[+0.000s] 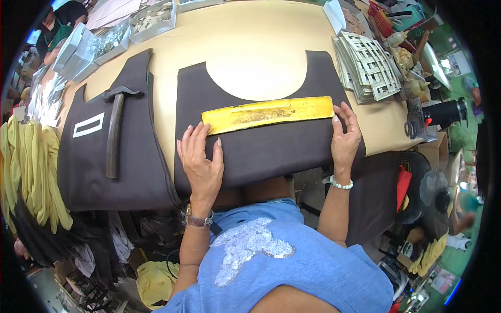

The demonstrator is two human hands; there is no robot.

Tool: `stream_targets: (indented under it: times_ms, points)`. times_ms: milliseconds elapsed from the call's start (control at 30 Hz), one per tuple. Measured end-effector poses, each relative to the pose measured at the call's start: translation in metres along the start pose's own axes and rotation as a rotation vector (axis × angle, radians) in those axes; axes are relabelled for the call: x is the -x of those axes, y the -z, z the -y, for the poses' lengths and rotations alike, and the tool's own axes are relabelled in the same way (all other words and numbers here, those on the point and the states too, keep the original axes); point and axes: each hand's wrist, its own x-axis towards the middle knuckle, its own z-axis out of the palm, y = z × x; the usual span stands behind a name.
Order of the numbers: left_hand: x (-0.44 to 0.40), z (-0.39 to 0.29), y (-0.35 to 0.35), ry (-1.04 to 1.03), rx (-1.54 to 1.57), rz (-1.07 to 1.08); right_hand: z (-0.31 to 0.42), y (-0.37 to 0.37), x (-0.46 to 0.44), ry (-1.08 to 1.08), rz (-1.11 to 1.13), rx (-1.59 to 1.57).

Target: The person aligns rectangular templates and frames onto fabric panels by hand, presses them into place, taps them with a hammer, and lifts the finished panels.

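A long, slightly curved yellow strip (269,115), scuffed brown along its middle, lies across a dark fabric piece (250,151) with a deep rounded neckline. My left hand (201,156) rests at the strip's left end, fingertips touching it, fingers spread and thumb apart. At the other end is my right hand (345,133), its thumb at the lower corner and its fingers spread beside the edge. Neither hand is closed around the strip. To the left, a hammer (115,130) with a dark handle lies on a stack of dark fabric pieces (141,151), near a white rectangular frame (88,125).
Stacked cut-out templates (368,65) stand at the right of the tan table (255,31). White boxes with small parts (112,41) line the back left. Yellow cloths (31,167) hang at the left edge. A black cylindrical tool (443,112) sits far right. Another person (62,26) is back left.
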Motion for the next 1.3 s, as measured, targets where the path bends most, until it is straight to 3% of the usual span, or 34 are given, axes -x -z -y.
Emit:
stream_targets:
  times_ms: [967,1300]
  points:
    - [0.001,0.0,0.001,0.025,0.036,-0.014,-0.005,-0.001,0.002,0.021,-0.032,0.03]
    - [0.0,-0.001,0.001,0.013,0.037,-0.007,-0.003,0.002,0.002,0.167,-0.001,0.241]
